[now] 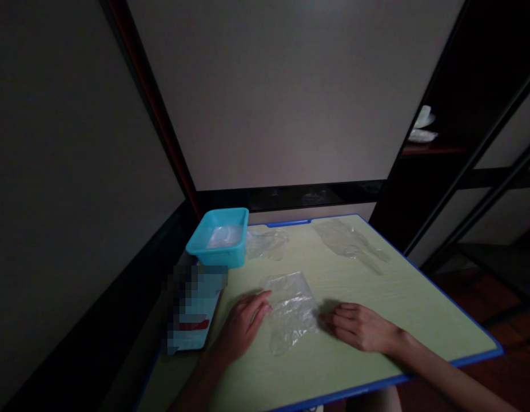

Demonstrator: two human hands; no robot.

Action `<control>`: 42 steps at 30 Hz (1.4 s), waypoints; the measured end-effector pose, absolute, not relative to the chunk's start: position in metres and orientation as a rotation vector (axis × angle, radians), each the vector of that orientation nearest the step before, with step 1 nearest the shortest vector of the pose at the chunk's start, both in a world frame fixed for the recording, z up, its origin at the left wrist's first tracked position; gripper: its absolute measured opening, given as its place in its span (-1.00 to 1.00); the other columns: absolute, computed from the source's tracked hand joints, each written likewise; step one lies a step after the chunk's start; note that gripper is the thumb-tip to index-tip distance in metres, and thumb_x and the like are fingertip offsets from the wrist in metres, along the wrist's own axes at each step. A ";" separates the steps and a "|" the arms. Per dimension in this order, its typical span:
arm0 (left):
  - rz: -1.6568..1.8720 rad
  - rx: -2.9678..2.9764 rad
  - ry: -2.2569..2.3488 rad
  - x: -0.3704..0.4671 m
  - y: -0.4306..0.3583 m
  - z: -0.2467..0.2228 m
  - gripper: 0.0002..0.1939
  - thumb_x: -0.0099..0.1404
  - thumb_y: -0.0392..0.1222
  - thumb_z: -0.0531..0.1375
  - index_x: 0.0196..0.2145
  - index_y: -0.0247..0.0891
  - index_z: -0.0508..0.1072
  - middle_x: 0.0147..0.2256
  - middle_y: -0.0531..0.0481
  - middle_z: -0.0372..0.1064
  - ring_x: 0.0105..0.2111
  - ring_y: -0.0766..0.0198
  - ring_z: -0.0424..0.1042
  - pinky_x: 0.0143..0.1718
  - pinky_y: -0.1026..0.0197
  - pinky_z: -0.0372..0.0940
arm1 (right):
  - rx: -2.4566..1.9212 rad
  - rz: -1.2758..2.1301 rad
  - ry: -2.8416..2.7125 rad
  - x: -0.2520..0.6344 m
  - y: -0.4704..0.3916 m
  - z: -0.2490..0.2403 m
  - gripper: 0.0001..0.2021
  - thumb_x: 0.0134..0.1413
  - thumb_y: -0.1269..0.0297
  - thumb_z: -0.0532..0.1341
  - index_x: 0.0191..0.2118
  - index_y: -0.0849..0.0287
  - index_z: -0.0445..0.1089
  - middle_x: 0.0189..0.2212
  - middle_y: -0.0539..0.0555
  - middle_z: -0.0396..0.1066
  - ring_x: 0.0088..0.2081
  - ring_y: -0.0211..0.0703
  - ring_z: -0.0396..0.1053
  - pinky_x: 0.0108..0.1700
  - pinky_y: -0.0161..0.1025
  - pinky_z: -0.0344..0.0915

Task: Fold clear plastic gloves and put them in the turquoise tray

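A crinkled clear plastic glove lies on the pale table between my two hands. My left hand is at its left edge, thumb and index finger slightly apart, with the fingertips touching the plastic. On the other side, my right hand has its fingers together and bent, pinching the glove's right edge; its thumb is mostly hidden. Farther back, a second clear glove lies beside the blue basin, and a third is spread out at the back right.
A light-blue basin with thin clear plastic inside stands at the back left. In front of it lies a blurred-out flat device. The table has a blue rim, with a wall panel behind it.
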State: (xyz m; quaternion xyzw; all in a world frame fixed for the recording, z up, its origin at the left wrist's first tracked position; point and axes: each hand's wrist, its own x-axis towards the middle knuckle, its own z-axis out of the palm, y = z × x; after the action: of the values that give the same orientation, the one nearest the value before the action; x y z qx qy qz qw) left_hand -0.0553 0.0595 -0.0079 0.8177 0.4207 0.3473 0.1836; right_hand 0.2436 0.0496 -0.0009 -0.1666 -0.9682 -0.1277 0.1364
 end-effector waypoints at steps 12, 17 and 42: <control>1.008 2.202 1.274 -0.053 0.060 -0.008 -0.72 0.28 -0.23 -0.03 -0.09 -0.24 0.33 -0.38 -0.03 0.46 -0.32 0.23 0.42 -0.22 0.20 0.28 | -0.472 -0.369 -2.816 0.241 0.049 0.003 -0.73 0.21 0.44 -0.08 -0.19 0.26 0.35 -0.22 0.11 0.41 -0.26 -0.23 0.32 -0.27 -0.25 0.28; 1.027 2.222 1.248 -0.052 0.059 -0.003 -0.73 0.26 -0.24 -0.01 -0.11 -0.22 0.35 -0.40 -0.01 0.46 -0.34 0.24 0.43 -0.24 0.23 0.29 | -0.465 -0.357 -2.852 0.239 0.051 0.002 -0.76 0.21 0.43 -0.06 -0.23 0.23 0.36 -0.26 0.12 0.41 -0.28 -0.24 0.32 -0.27 -0.25 0.28; 1.068 2.044 1.282 -0.053 0.061 -0.006 -0.74 0.27 -0.21 -0.03 -0.14 -0.24 0.35 -0.39 -0.01 0.46 -0.32 0.22 0.43 -0.19 0.19 0.27 | -0.516 -0.251 -2.780 0.226 0.079 -0.001 -0.74 0.22 0.41 -0.06 -0.09 0.27 0.30 -0.12 0.15 0.36 -0.02 -0.19 0.24 -0.06 -0.21 0.28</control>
State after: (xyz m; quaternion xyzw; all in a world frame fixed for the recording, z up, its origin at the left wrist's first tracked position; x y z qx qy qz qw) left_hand -0.0531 0.0610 -0.0063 0.7503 0.4705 0.3920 0.2490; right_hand 0.2257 0.0785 -0.0012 -0.1795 -0.9681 -0.0874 0.1511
